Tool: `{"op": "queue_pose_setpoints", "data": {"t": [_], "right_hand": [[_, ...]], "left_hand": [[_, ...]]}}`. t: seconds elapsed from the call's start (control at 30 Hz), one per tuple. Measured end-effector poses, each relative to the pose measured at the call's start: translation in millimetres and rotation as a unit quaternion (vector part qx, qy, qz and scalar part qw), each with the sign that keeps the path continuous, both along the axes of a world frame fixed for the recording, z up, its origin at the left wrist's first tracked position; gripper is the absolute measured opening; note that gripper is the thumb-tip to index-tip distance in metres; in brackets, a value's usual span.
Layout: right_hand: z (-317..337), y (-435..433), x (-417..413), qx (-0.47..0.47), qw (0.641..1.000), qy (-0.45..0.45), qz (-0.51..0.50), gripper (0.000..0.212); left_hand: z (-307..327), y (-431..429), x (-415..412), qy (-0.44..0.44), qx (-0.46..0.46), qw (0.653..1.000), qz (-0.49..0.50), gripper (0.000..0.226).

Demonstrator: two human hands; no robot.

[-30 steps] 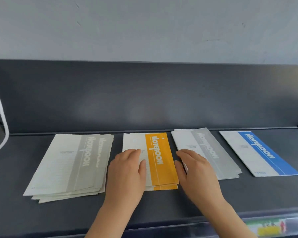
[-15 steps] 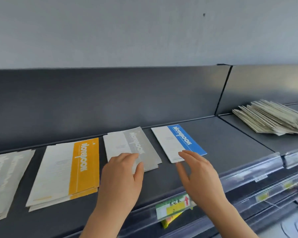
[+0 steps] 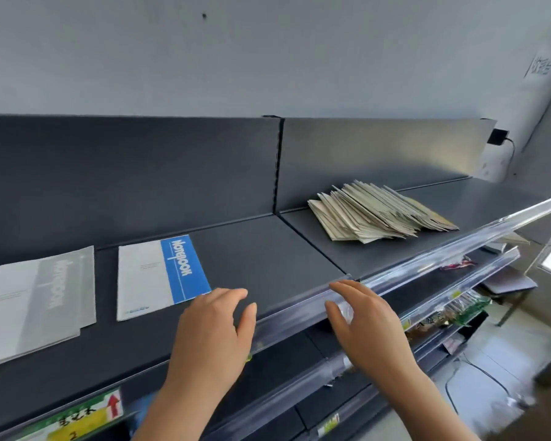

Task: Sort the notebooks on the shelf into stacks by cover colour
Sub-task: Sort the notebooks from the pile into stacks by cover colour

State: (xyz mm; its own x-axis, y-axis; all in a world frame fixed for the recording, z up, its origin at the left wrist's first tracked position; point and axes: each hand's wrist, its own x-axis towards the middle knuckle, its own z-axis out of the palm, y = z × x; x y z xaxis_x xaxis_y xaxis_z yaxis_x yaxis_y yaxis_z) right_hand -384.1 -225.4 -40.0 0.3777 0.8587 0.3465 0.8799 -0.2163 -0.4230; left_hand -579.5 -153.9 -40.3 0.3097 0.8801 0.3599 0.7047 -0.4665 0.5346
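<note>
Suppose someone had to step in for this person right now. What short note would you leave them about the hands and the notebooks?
Left hand: empty, fingers spread, hovering over bare shelf just right of the blue notebook.
Right hand: empty, open, over the shelf's front rail.
Notebooks: a grey stack at the far left of view, the single blue one beside it, and an unsorted fanned pile on the next shelf section to the right.
Done: grey and blue spots started.
Left: work through the fanned pile, adding each notebook to its colour stack.
</note>
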Motion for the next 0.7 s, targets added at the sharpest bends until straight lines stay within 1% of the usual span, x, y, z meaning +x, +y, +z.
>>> {"op": "queue_pose_setpoints", "data": {"t": [0.17,0.27,0.4,0.57,0.7], "right_hand": [[2,-4,60,0.011,0.999,0.027,-0.029,0.037],[2,0,98,0.011,0.998,0.034,-0.054,0.038],[4,15,152,0.009,0.996,0.022,-0.083,0.039],[15,42,218,0.003,0.993,0.023,-0.118,0.038],[23,62,265,0.021,0.99,0.042,-0.136,0.034]], "left_hand": [[4,10,71,0.02,0.011,0.999,-0.033,0.038],[7,21,115,0.014,0.011,0.998,-0.061,0.038],[10,42,171,0.002,0.016,0.995,-0.096,0.038],[25,83,232,-0.021,0.023,0.993,-0.111,0.034],[38,109,281,-0.022,0.036,0.991,-0.131,0.033]]}}
